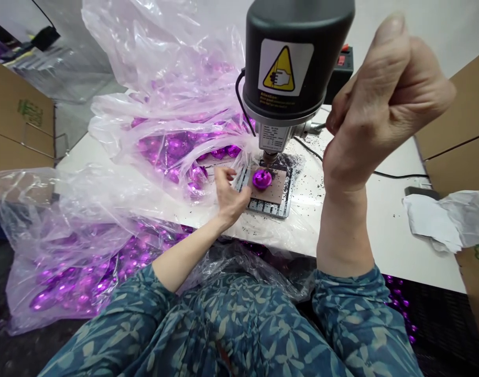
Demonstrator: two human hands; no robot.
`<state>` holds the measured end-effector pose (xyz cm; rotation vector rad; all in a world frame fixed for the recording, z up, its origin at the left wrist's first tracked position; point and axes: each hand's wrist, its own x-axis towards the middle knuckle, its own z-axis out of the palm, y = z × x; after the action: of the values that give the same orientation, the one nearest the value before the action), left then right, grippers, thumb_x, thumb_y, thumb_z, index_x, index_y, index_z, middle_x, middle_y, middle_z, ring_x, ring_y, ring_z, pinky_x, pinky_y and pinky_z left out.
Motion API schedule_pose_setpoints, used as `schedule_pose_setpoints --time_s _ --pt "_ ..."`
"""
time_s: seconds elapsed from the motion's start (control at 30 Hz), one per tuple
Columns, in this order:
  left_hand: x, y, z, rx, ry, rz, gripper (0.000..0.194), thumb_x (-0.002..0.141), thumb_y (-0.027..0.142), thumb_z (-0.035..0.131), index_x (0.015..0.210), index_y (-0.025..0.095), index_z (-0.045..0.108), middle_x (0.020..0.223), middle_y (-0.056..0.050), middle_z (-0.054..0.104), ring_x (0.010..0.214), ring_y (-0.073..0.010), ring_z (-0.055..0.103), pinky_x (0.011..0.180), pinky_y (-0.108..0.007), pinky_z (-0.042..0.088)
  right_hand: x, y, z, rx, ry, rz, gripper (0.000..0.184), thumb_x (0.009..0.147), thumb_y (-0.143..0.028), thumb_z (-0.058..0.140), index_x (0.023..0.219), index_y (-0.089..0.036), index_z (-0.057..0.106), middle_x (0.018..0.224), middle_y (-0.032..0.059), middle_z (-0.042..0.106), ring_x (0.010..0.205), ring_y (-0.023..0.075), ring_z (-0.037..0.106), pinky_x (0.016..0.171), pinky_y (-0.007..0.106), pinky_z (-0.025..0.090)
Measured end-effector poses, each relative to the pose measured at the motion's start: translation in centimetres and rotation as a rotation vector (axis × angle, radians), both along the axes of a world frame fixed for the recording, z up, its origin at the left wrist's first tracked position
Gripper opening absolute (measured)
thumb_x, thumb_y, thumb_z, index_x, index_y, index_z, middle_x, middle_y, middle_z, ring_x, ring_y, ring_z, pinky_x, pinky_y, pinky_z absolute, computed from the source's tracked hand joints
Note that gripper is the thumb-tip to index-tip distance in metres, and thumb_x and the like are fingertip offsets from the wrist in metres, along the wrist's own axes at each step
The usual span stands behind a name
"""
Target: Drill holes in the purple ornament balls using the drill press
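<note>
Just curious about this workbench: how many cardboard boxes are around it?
2: one cardboard box at the far left of the view, and a second cardboard box at the far right. Others could be out of view.

I'm seeing a production workshop: a drill press (290,68) on a white bench (384,220), cardboard cartons (455,120) left and right, bagged purple baubles (176,149).

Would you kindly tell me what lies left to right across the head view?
Brown cardboard box, clear plastic bag of shiny purple baubles, left hand, shiny purple bauble, raised right hand, crumpled white paper.
</note>
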<state>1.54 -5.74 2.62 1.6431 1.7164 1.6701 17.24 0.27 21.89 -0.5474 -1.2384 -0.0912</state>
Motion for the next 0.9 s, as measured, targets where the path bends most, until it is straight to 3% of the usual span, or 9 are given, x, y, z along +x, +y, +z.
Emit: schedule_pose_setpoints --time_s 0.13,0.37,0.63,0.73,0.83,0.9 --pt "-1.0 -2.2 0.9 0.271 0.003 0.101 0.044 0.068 0.003 0.059 0.095 0.027 0.035 0.105 -0.003 0.048 0.1 -0.0232 0.058 0.094 -0.042 0.052 0.0 -0.4 0.2 -0.036 -0.009 0.05 0.063 0.091 -0.078 0.048 0.064 -0.026 0.023 0.051 -0.0056 0.023 0.044 0.0092 0.02 0.054 0.037 0.024" --pt "-0.4 -2.6 1.1 0.392 0.007 0.044 0.04 0.066 0.005 0.058 0.096 0.026 0.041 0.106 -0.003 0.054 0.101 -0.0229 0.062 0.094 -0.041 0.051 0.4 -0.6 -0.2 -0.183 0.023 0.111 0.066 0.087 -0.086 0.049 0.061 -0.028 0.03 0.06 -0.0034 0.026 0.054 0.0135 0.03 0.061 0.036 0.034" --pt "-1.2 -2.5 0.0 0.256 0.074 0.044 0.037 0.072 0.006 0.06 0.102 0.025 0.049 0.111 -0.005 0.063 0.11 -0.0248 0.067 0.103 -0.044 0.055 0.6 0.0 -0.2 -0.201 0.03 0.085 0.067 0.086 -0.09 0.046 0.064 -0.03 0.026 0.057 -0.0043 0.028 0.052 0.0137 0.028 0.058 0.037 0.035" --pt "-1.3 -1.2 -0.3 0.166 0.248 -0.115 0.043 0.082 0.013 0.069 0.123 0.023 0.058 0.128 -0.011 0.068 0.128 -0.0305 0.066 0.113 -0.052 0.055 0.5 -0.1 0.0 -0.187 0.036 0.092 0.067 0.086 -0.09 0.045 0.064 -0.03 0.026 0.056 -0.0042 0.029 0.052 0.0136 0.03 0.057 0.037 0.037" --pt "-1.4 1.3 -0.9 0.024 0.353 -0.292 0.066 0.089 0.027 0.082 0.149 0.021 0.055 0.154 -0.019 0.063 0.15 -0.0368 0.057 0.126 -0.057 0.048 0.4 -0.1 0.1 -0.185 0.037 0.091 0.066 0.087 -0.088 0.045 0.064 -0.029 0.028 0.055 -0.0047 0.03 0.05 0.0124 0.031 0.056 0.036 0.039" --pt "-1.6 2.9 -1.5 -0.07 0.345 -0.362 0.07 0.091 0.032 0.085 0.153 0.021 0.055 0.156 -0.019 0.063 0.151 -0.0375 0.058 0.127 -0.057 0.048 0.4 -0.1 0.0 -0.172 0.037 0.115 0.064 0.089 -0.085 0.046 0.063 -0.029 0.029 0.055 -0.0047 0.031 0.05 0.0121 0.032 0.056 0.036 0.037"
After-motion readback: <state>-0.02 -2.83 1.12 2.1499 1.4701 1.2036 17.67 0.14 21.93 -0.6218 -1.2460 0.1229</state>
